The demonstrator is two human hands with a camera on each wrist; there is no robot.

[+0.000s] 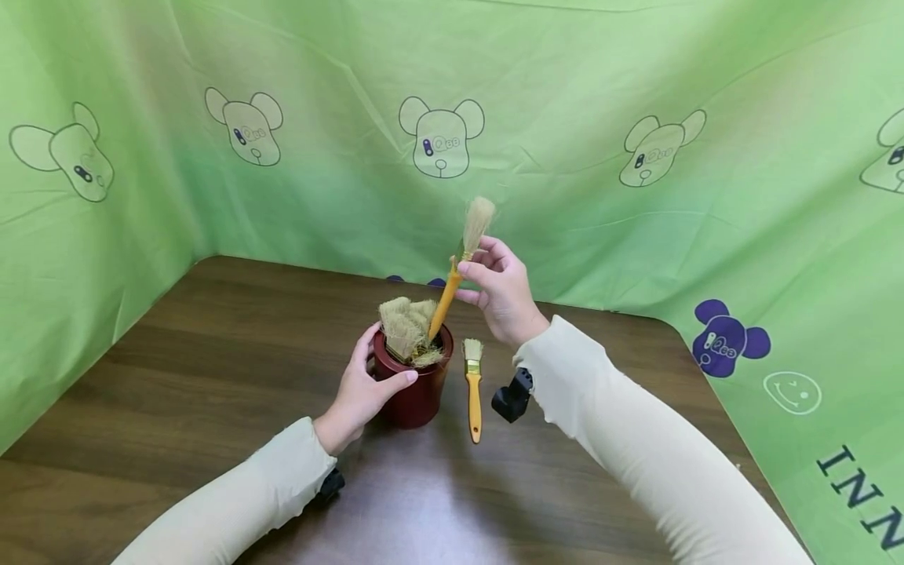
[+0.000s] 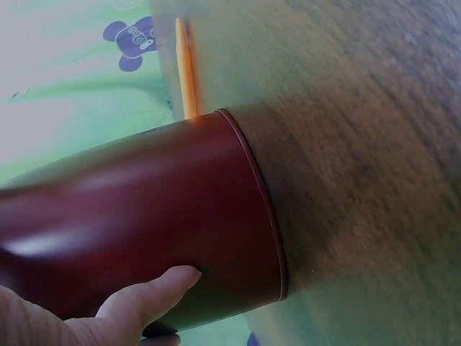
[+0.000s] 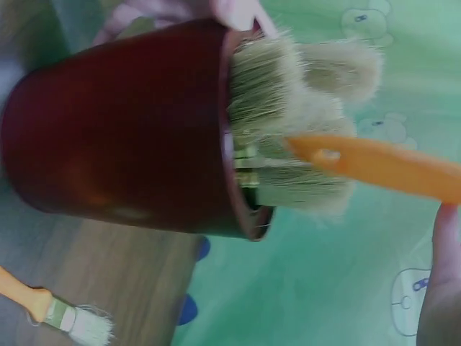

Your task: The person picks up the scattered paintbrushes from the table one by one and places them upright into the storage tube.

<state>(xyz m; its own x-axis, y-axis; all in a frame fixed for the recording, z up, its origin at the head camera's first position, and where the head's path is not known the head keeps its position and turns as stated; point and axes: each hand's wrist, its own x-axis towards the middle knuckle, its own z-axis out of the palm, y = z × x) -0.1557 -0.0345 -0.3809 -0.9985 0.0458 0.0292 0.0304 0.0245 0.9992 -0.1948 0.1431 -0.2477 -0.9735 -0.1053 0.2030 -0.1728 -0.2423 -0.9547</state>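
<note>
A dark red round container (image 1: 415, 402) stands upright on the table, with several pale-bristled brushes (image 1: 404, 326) inside, bristles up. My left hand (image 1: 360, 392) holds its near left side, thumb along the wall, as the left wrist view also shows. Above the rim, my right hand (image 1: 504, 294) pinches a paintbrush (image 1: 445, 300) near its ferrule. That brush has an orange handle pointing down and pale bristles on top. In the right wrist view, its handle end (image 3: 389, 166) is in front of the other brushes' bristles. Whether it touches them I cannot tell.
Another orange-handled paintbrush (image 1: 475, 400) lies on the table just right of the container, bristles away from me. The brown wooden table (image 1: 212, 377) meets a green printed cloth (image 1: 339, 173) at the back and sides. Black wrist devices (image 1: 512, 395) sit at the cuffs.
</note>
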